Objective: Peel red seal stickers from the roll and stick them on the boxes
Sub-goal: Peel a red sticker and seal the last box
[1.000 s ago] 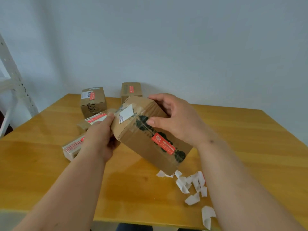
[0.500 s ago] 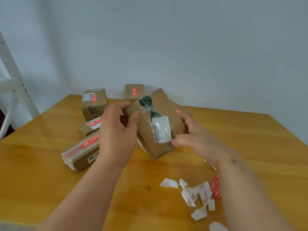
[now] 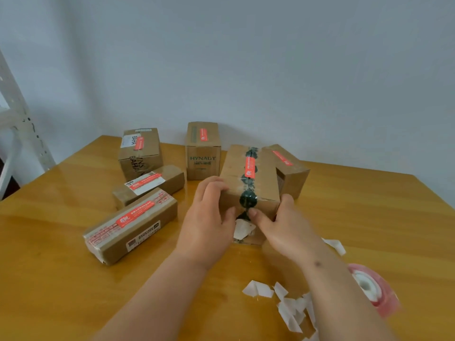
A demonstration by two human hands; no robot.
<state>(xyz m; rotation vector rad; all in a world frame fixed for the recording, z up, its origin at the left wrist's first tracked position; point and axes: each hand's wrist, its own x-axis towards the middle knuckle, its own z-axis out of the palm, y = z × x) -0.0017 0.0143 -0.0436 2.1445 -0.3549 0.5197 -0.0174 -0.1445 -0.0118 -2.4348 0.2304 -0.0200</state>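
A brown cardboard box (image 3: 261, 185) with dark green patterned tape and a red seal sticker (image 3: 250, 166) on top rests on the wooden table (image 3: 61, 279) at the centre. My left hand (image 3: 209, 217) grips its near left corner and my right hand (image 3: 285, 225) grips its near right side, thumb on the front face. The roll of red seal stickers (image 3: 376, 290) lies on the table at the right, partly behind my right forearm.
Several other sealed boxes carry red stickers: two long ones at the left (image 3: 133, 225) (image 3: 150, 184), two upright ones at the back (image 3: 140, 151) (image 3: 203, 148), one behind the held box (image 3: 290, 168). White backing scraps (image 3: 290, 306) litter the near table. A white metal rack (image 3: 22, 126) stands at the far left.
The box was held tilted in the air and turned over; now it sits flat on the table, sticker side up, with both hands still on it. The view has tilted down, showing the roll.
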